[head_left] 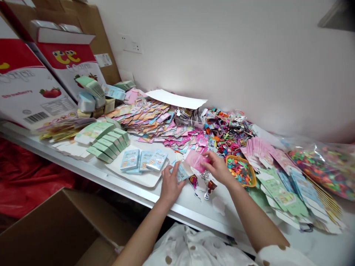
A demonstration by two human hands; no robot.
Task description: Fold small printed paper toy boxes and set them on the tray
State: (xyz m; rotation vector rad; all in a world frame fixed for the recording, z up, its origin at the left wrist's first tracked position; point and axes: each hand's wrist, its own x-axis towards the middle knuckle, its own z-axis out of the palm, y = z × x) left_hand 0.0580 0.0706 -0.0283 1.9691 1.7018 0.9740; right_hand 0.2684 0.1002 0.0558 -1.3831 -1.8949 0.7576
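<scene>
My left hand [171, 184] has its fingers closed around a small light blue box [182, 172] with a flap raised, low over the table. In my right hand [218, 168] a pink packet [194, 159] is pinched at its right edge, just beyond the box. Below the two hands lie a dark keychain charm [211, 186] and a purple-and-yellow charm [193, 181]. Several filled blue boxes [130, 159] rest on a white tray [148, 180] to the left. Close to my right wrist stands an orange basket [253, 176] of small colourful pieces.
Piled packets [149, 116] and tangled keychains [230, 129] run along the wall. Green boxes [109, 144] stand at left, before strawberry-printed cartons [63, 62]. Flat green cartons [283, 192] and a clear bag [324, 170] lie at right. An open cardboard box [80, 221] sits below the table edge.
</scene>
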